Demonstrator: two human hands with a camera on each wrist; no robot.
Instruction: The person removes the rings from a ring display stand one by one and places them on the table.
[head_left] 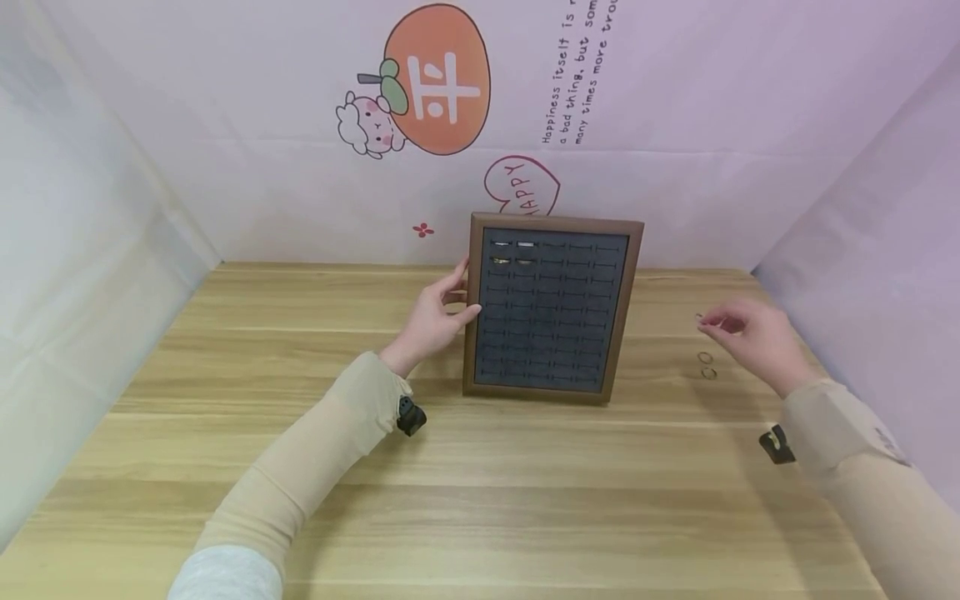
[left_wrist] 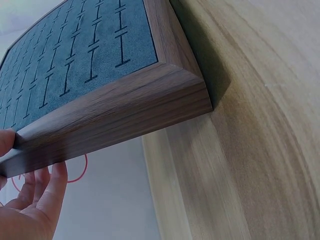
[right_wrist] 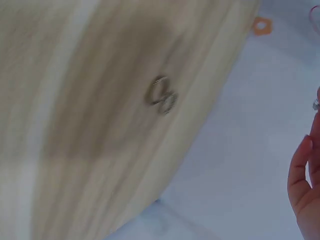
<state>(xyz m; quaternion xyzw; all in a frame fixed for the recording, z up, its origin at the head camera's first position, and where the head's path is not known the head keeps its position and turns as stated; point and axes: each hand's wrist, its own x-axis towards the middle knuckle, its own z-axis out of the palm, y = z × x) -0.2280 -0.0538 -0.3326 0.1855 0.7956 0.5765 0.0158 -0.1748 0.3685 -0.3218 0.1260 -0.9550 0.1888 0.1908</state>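
Observation:
A ring display board (head_left: pixel 558 222) with a brown wooden frame and a dark slotted pad stands tilted up on the table. Several rings (head_left: pixel 526 244) sit in its two top rows at the left, silver above gold. My left hand (head_left: pixel 435 321) grips the left side of the frame, thumb on the front and fingers behind. Over the table's right part, my right hand (head_left: pixel 753 337) pinches a small ring (head_left: pixel 699 318) between thumb and fingertips. Below that hand lie two loose rings (right_wrist: pixel 158 90), close together on the wood.
Wood-grain table (head_left: pixel 480 500) runs up to a pale cloth backdrop (head_left: pixel 285 183) with printed cartoons and lettering behind the board. Cloth walls close off the left and right sides. The board's lower slots hold no rings.

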